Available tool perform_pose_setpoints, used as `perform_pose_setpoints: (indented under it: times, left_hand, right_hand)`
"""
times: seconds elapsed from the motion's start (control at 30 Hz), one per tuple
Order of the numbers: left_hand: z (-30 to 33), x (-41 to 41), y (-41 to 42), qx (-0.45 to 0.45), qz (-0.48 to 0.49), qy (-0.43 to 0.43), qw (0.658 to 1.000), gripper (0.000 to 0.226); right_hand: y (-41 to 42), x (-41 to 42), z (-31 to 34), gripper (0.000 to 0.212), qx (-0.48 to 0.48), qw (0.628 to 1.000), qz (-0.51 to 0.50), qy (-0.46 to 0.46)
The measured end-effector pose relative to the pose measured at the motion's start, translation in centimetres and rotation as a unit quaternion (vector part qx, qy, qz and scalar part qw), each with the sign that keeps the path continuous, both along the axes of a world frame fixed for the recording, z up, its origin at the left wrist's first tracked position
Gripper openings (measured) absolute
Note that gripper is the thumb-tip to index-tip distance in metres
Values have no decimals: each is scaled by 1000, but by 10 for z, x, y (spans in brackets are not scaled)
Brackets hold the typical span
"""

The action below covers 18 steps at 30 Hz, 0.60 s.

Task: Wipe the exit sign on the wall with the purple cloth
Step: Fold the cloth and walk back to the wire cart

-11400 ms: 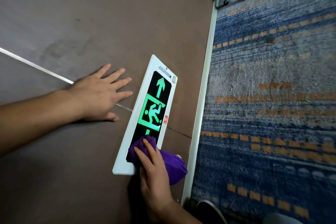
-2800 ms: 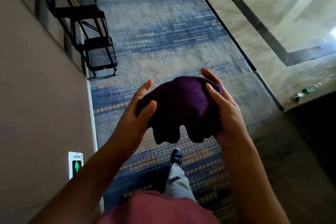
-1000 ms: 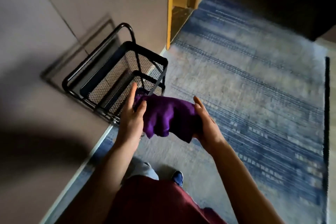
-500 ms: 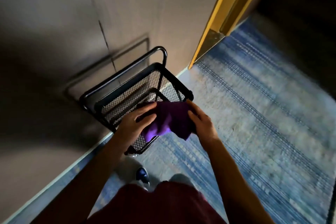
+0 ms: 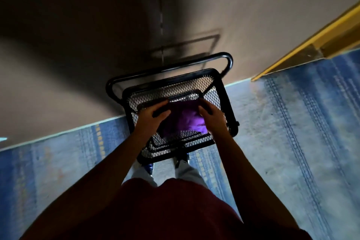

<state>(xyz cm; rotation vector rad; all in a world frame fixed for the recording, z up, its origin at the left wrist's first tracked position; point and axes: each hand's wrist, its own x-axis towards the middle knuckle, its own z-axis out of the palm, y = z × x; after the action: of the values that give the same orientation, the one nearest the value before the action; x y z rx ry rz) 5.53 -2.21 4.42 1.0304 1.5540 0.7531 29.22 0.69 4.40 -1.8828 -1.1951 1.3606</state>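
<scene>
The purple cloth [image 5: 187,121] is bunched between both hands, directly over the top mesh shelf of a black wire cart [image 5: 227,101]. My left hand [image 5: 153,116] grips its left side, fingers curled over the cloth. My right hand [image 5: 211,117] holds its right side. Whether the cloth touches the mesh I cannot tell. The exit sign itself is out of sight, apart from a faint green-white glow [image 5: 3,139] at the far left edge, low on the wall.
The cart stands against a brown wall [image 5: 78,54], with a black handle bar [image 5: 194,64] on its wall side. Blue patterned carpet [image 5: 292,132] covers the floor. A yellow door frame [image 5: 311,43] is at upper right. My shoes [image 5: 148,167] stand just before the cart.
I have turned from the sign and walked to the cart. Both hands have carried the cloth over the cart's top shelf and lowered it toward the mesh.
</scene>
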Motion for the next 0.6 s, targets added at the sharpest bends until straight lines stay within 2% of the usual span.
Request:
perform_pose_setpoints:
  times: [0.17, 0.3, 0.6]
  left_hand:
    - [-34, 19, 2, -63, 10, 54, 997, 50]
    - [-49, 30, 11, -73, 10, 104, 992, 53]
    - [-70, 31, 10, -85, 2, 171, 982, 59]
  right_hand:
    - [30, 12, -33, 47, -19, 984, 148, -97]
    - [49, 13, -49, 50, -52, 976, 181, -106]
    - [46, 10, -70, 49, -7, 950, 240, -197]
